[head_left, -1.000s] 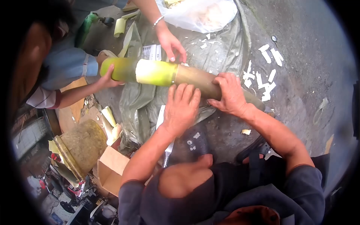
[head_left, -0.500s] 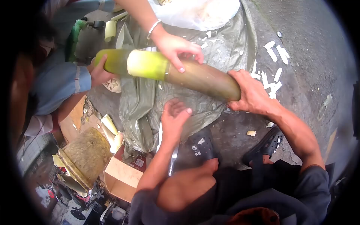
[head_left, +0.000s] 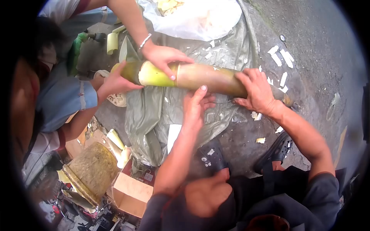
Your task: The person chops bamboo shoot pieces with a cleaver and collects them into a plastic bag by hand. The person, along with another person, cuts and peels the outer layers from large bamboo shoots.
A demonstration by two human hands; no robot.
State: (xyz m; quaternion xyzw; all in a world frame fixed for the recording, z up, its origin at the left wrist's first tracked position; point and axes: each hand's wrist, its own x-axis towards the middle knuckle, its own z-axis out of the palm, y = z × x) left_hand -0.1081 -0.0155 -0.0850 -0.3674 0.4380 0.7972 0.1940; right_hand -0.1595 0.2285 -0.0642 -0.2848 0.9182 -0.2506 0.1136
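A thick bamboo shoot (head_left: 210, 77) lies across the middle of the view, brown toward the right, with a bright green and pale stripped band on the left. My right hand (head_left: 258, 90) grips its right part, and the narrower end shows beyond my knuckles. Below its middle is my left hand (head_left: 195, 107), fingers apart and thumb up at the lower edge; whether it bears weight I cannot tell. Another person's hand (head_left: 163, 57) rests on top of the green band. That person's other hand (head_left: 117, 81) holds the left end.
A grey-green sheet (head_left: 144, 115) covers the ground under the shoot. White strips (head_left: 285, 57) are scattered at right. A white plastic bag (head_left: 196, 19) lies at the top. A dirty bucket (head_left: 90, 173) and a cardboard box (head_left: 131, 192) stand at lower left, near peeled pieces (head_left: 115, 138).
The shoot has turned nearer level and shifted right, its right end now showing past my right hand. My left hand has moved up and right, closer to it.
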